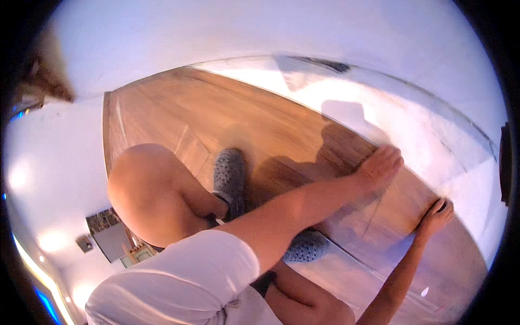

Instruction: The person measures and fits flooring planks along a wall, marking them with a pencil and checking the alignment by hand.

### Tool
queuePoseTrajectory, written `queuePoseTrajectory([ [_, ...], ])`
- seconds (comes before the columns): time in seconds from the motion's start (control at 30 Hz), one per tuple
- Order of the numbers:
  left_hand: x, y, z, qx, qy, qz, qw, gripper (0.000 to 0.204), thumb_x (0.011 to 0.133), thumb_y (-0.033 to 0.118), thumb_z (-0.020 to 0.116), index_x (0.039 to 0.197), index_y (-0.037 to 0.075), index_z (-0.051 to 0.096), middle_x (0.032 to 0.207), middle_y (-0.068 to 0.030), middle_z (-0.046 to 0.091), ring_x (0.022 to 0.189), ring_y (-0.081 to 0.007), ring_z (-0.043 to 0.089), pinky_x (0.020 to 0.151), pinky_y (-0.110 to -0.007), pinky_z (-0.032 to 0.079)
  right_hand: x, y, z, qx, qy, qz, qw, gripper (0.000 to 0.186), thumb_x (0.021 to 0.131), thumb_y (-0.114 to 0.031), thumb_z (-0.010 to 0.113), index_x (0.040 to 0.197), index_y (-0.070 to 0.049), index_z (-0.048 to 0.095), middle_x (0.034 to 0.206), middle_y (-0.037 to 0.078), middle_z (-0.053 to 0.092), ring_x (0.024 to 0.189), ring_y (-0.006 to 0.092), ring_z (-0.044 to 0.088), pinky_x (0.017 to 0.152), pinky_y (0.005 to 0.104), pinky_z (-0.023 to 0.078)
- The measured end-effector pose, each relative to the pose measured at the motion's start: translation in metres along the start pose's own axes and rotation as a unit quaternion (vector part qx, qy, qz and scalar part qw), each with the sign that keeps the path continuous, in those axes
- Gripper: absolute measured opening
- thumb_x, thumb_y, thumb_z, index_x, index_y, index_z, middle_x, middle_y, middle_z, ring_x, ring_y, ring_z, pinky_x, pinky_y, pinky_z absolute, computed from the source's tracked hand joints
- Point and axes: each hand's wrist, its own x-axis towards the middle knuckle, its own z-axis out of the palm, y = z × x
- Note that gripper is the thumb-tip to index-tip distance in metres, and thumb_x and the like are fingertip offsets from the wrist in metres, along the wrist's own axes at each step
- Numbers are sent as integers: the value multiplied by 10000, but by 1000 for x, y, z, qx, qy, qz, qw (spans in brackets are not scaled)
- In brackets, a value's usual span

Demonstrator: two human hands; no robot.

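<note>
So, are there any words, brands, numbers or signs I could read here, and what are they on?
No readable text.
Wooden planks, grey clog, white sleeve: no lettering that I can make out.
Small dark square at far left: too small and blurred to tell.

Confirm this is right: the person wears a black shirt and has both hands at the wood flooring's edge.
The shirt is white, not black, as the head view shows; the left hand and right hand are indeed at the wood flooring's edge.
</note>
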Motion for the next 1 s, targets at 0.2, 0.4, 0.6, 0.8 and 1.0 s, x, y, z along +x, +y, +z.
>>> queuePoseTrajectory([
  [0.2, -10, -19, -21, 30, 42, 24, 998, 303, 793, 210, 622, 1018, 10, 587, 1016, -172, 533, 1033, -315, 516, 965, -457, 389, -8, -46, -1, 29, -27, -18, 999, 385, 1027, -304, 526, 1210, 24, 613, 1238, 205, 620, 1176, 387, 547, 1025, 488, 419],
  [0.4, -30, -65, -92, 11, 11, 239, 971, 210, 845, 206, 610, 971, 39, 634, 983, -118, 573, 985, -273, 543, 901, -404, 417, -19, -29, 0, -1, -9, -17, 1000, 342, 1034, -258, 503, 1205, 17, 615, 1262, 188, 605, 1158, 384, 550, 992, 493, 441],
  [0.6, -129, -174, -319, 62, -340, 239, 907, 275, 841, 140, 613, 1100, 58, 650, 1113, -162, 658, 972, -346, 658, 810, -486, 525, -11, -39, -6, -88, -24, -15, 996, 358, 1024, -287, 520, 1174, 29, 596, 1254, 208, 591, 1143, 389, 545, 972, 504, 445],
  [0.8, -404, -284, -390, 147, -497, -41, 854, 329, 792, 285, 725, 999, 36, 668, 956, -156, 687, 965, -385, 658, 865, -501, 508, -65, -50, -8, -60, -19, -23, 998, 453, 1033, -324, 504, 1316, 27, 542, 1328, 218, 556, 1225, 400, 511, 1029, 496, 425],
  [1.0, -566, -299, -364, 116, -207, -412, 880, 613, 750, 258, 795, 1284, 69, 559, 1249, -188, 576, 1222, -383, 525, 1029, -461, 442, -128, -78, -54, -15, -150, -26, 988, 494, 1028, -340, 506, 1349, 34, 532, 1335, 235, 562, 1220, 413, 524, 1047, 502, 411],
])
